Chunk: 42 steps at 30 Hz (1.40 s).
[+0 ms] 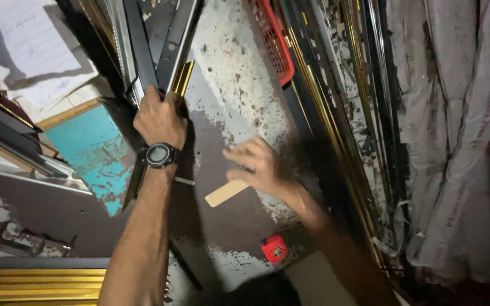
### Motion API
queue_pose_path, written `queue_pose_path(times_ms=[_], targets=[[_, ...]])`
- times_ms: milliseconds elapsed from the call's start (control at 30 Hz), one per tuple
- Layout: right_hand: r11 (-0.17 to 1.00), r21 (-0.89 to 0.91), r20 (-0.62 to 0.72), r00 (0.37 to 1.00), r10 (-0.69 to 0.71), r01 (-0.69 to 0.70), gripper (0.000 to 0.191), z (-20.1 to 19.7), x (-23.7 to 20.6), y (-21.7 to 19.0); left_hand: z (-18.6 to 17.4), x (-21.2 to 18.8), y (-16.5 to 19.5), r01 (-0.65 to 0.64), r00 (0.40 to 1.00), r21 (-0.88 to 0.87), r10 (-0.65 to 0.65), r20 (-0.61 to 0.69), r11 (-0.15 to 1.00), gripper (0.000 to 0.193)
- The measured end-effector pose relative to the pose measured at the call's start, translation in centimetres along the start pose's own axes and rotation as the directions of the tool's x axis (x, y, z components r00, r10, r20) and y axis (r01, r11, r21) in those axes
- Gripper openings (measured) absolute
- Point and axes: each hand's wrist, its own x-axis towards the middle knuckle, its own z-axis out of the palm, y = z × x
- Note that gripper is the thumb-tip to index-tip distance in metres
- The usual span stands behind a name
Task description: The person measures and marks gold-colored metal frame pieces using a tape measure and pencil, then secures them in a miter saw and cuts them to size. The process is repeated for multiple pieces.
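Head camera looks straight down on two bare forearms stretched out over a worn, paint-flecked floor [239,85]. Left hand [160,118], with a dark wristwatch [160,154] on its wrist, is clenched around a bundle of long frame mouldings [148,45], black and gold strips that run up toward the top edge of the view. Right hand [259,165] is held lower, fingers loosely spread and slightly blurred, pinching one end of a flat pale wooden stick [226,193] whose free end points toward the left forearm; the hands are apart. A red basket [276,45] leans near the top edge, and what it holds cannot be made out. A small red tape measure [274,249] lies on the floor just below the right wrist. More gold and black mouldings [336,130] stand along the right side, next to pale wrapped rolls [460,141]. Stacked gold frames [41,280] sit in the bottom left corner, with a turquoise board [94,150] above them.
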Motion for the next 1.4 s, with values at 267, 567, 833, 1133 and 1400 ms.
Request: queue_pose_path(times_ms=[267,567,833,1133,1400], targets=[[0.951,-0.239,0.356,0.929,-0.101,0.195,0.02,3.3,-3.6,4.4,0.3,0.0,-0.1,0.02,1.0,0.001,-0.02,0.021,1.0,0.034],[0.936,0.351,-0.328,0.939,0.106,0.017,0.022,-3.3,4.5,4.0,-1.3,0.9,0.7,0.063,0.998,-0.041,-0.062,0.031,0.997,0.032],[0.732,-0.583,-0.166,0.83,-0.532,0.353,0.029,-6.5,15.9,3.6,-2.6,1.1,1.1,0.126,0.989,-0.064,-0.12,0.088,0.99,0.034],[0.708,-0.555,0.09,0.877,-0.471,0.437,0.031,-6.7,18.0,10.4,-2.4,0.8,1.2,0.139,0.983,0.018,-0.141,0.117,0.99,0.026],[0.669,-0.567,-0.13,0.75,-0.649,0.48,0.02,-7.6,23.9,9.3,-2.8,0.8,1.2,0.139,0.98,-0.031,-0.133,0.146,0.99,0.031]])
